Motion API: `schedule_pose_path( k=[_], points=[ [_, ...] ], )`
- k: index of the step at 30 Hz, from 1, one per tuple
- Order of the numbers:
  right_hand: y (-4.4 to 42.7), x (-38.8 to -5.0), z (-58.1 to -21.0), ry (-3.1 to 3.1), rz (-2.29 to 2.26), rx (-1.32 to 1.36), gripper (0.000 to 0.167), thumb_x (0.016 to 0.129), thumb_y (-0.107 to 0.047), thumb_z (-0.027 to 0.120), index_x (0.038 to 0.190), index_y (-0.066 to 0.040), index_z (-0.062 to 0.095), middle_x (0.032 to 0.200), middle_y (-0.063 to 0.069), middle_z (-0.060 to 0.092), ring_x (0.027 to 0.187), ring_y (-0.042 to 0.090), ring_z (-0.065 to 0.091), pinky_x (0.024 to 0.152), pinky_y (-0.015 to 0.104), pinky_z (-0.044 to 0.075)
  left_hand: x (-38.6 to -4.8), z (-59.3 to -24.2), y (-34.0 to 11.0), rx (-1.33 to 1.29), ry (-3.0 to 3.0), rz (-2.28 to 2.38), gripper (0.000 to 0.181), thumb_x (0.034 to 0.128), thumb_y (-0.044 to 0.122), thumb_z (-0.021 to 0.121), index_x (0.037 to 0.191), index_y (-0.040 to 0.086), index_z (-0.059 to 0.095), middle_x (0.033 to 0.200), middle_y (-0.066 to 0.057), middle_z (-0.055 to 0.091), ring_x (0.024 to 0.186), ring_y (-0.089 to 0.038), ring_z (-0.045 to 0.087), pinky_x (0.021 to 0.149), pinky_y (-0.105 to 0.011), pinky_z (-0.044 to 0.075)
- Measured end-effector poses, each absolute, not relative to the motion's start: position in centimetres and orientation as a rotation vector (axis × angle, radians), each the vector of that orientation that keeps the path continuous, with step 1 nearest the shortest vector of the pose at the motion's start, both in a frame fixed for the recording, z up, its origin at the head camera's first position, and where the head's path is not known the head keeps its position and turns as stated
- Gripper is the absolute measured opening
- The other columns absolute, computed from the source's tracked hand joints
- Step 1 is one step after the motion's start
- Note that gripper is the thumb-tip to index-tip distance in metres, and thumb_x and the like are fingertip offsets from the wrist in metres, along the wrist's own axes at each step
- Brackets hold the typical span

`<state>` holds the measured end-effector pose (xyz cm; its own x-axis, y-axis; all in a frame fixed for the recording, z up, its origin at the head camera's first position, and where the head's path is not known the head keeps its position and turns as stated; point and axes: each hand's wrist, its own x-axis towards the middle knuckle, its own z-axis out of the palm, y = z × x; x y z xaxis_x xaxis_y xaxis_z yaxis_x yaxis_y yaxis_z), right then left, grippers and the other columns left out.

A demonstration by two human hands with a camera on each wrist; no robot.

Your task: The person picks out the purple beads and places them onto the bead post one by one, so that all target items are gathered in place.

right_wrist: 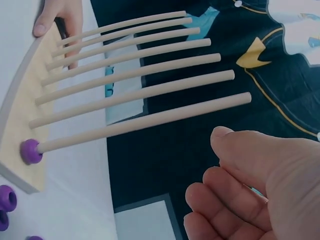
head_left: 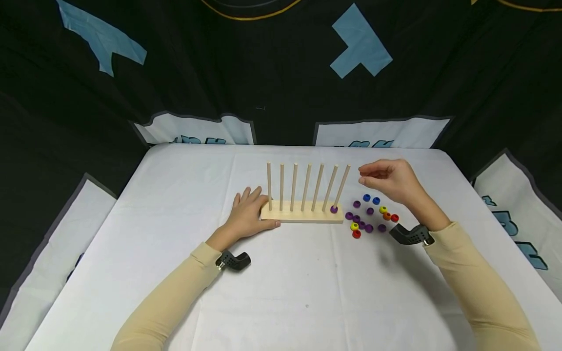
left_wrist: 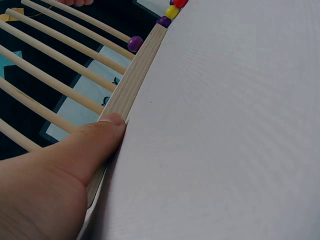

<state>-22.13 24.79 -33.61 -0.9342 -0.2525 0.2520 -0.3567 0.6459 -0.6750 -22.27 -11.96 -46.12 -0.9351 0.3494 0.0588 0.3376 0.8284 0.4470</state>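
A wooden peg rack (head_left: 302, 214) with several upright pegs stands on the table. One purple bead (head_left: 334, 209) sits at the foot of its rightmost peg. At the rack's left end my left hand (head_left: 249, 214) holds the base, thumb along the front edge and fingers behind. My right hand (head_left: 388, 179) is raised to the right of the rightmost peg (right_wrist: 150, 122), apart from it. Its fingers are loosely bent, and the right wrist view shows nothing between thumb and fingers. Below that hand lie loose purple beads (head_left: 369, 228) among other colours.
Blue beads (head_left: 376, 201), yellow beads (head_left: 354, 226) and red beads (head_left: 356, 234) lie loose beside the rack's right end, with an orange bead (head_left: 387, 216). A white cloth covers the table (head_left: 281, 292). Dark curtain (head_left: 281, 87) hangs behind it.
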Motion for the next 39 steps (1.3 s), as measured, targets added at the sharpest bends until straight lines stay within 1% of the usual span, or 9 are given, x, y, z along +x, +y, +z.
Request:
schedule_pose_path(
  k=[4,9,13,17,22,27,30,35,39],
  points=[
    [25.3,-21.9,-34.2,-2.757,1.154,0.459,0.024,0.092,-0.009,0.075,0.112,0.004,0.074,0.105,0.024,0.076,0.076,-0.009,0.064,0.071,0.007,0.053,-22.3,-46.1,-12.0,0.563,2.978,0.731,0.076,0.0813,0.056,0.079,0.138,0.010,0.060,0.163,-0.025,0.033,0.154,-0.053,0.016,0.122,-0.071,0.010],
    [26.0,-21.5,-35.1,-2.805,1.123,0.390,0.025,0.093,-0.011,0.074,0.114,0.003,0.074,0.107,0.022,0.076,0.077,-0.004,0.065,0.070,0.008,0.053,-22.4,-46.2,-12.0,0.558,2.978,0.728,0.076,0.0815,0.056,0.079,0.139,0.010,0.060,0.164,-0.025,0.032,0.155,-0.053,0.015,0.122,-0.071,0.009],
    [26.6,-21.3,-36.0,-2.807,1.109,0.367,0.024,0.093,-0.010,0.075,0.113,0.003,0.074,0.105,0.023,0.077,0.075,-0.004,0.064,0.069,0.009,0.053,-22.4,-46.2,-12.0,0.556,2.977,0.728,0.077,0.0813,0.057,0.078,0.139,0.010,0.059,0.164,-0.025,0.032,0.155,-0.053,0.015,0.122,-0.071,0.009],
    [27.1,-21.1,-36.8,-2.827,1.117,0.336,0.027,0.093,-0.012,0.075,0.113,0.004,0.074,0.106,0.023,0.076,0.075,-0.006,0.063,0.068,0.009,0.053,-22.4,-46.1,-12.1,0.555,2.976,0.729,0.077,0.0810,0.057,0.078,0.140,0.010,0.059,0.164,-0.025,0.032,0.155,-0.052,0.015,0.122,-0.071,0.009],
    [27.6,-20.9,-37.7,-2.858,1.128,0.279,0.030,0.093,-0.015,0.075,0.116,0.004,0.073,0.109,0.023,0.076,0.075,-0.001,0.063,0.065,0.015,0.054,-22.3,-46.0,-12.1,0.554,2.970,0.743,0.078,0.0810,0.056,0.078,0.140,0.010,0.058,0.164,-0.025,0.031,0.155,-0.053,0.015,0.122,-0.071,0.008],
    [28.0,-20.6,-38.9,-2.868,1.135,0.248,0.029,0.093,-0.015,0.075,0.116,0.003,0.073,0.105,0.023,0.076,0.073,0.008,0.062,0.059,0.022,0.054,-22.3,-46.0,-12.1,0.550,2.968,0.735,0.078,0.0811,0.056,0.078,0.141,0.010,0.058,0.164,-0.025,0.031,0.155,-0.052,0.014,0.122,-0.071,0.008],
    [28.3,-20.5,-39.4,-2.861,1.160,0.237,0.029,0.093,-0.016,0.075,0.115,0.004,0.073,0.103,0.023,0.076,0.070,0.011,0.064,0.059,0.024,0.055,-22.3,-46.0,-12.1,0.550,2.968,0.731,0.078,0.0812,0.057,0.078,0.141,0.010,0.058,0.164,-0.025,0.031,0.155,-0.052,0.014,0.122,-0.071,0.008],
    [28.9,-19.9,-40.1,-2.849,1.172,0.255,0.027,0.092,-0.013,0.076,0.113,0.005,0.074,0.102,0.024,0.076,0.070,0.005,0.065,0.060,0.022,0.056,-22.3,-46.0,-12.1,0.558,2.970,0.741,0.078,0.0811,0.056,0.078,0.140,0.010,0.058,0.164,-0.025,0.032,0.155,-0.053,0.015,0.122,-0.072,0.008],
    [29.6,-19.1,-40.6,-2.850,1.095,0.285,0.025,0.090,-0.010,0.077,0.109,0.005,0.075,0.102,0.023,0.076,0.073,-0.006,0.061,0.064,0.014,0.053,-22.3,-46.0,-12.0,0.567,2.971,0.740,0.078,0.0811,0.056,0.078,0.141,0.010,0.058,0.164,-0.025,0.032,0.155,-0.053,0.015,0.122,-0.072,0.009]
  ],
)
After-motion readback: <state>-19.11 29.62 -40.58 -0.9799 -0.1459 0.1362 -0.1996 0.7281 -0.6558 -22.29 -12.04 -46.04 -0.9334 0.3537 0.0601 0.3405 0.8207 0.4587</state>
